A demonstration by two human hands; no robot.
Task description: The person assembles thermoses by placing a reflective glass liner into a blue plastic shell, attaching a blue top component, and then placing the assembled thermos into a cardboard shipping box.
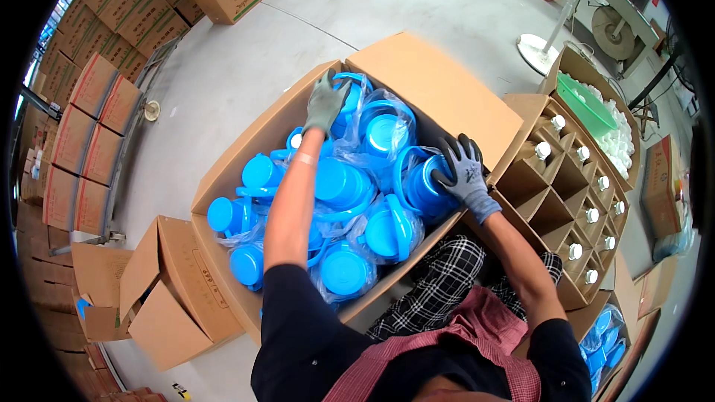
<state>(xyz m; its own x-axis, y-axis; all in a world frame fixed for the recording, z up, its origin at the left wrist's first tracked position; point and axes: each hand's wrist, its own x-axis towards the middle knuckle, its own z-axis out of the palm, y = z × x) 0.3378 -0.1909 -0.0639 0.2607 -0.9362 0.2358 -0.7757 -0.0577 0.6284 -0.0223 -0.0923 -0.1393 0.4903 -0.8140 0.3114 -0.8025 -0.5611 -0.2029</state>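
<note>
Two gloved hands are held over an open box (252, 136) packed with blue jugs (344, 269). The left hand (326, 102) is stretched out to the far end, its forearm laid nearly straight above the jugs, its back turned upward and its fingers bent down over a jug (350, 114) beside the far corner; whether that jug is gripped or only touched cannot be told, since the fingertips are partly hidden. The right hand (465, 171) is placed at the right wall, nearer the body, with the elbow bent and the forearm slanted up and to the left; its fingers are spread, and its thumb is set apart from them over a second jug (424, 184). That jug is seen just left of the right palm, with a loop handle turned to its left, while the first is partly covered by the left hand. Between the hands, a round-lidded jug (386, 134) is wrapped in a clear bag (407, 112). To the right of the right hand, white-capped bottles (543, 150) are held in a divided carton (549, 214).
</note>
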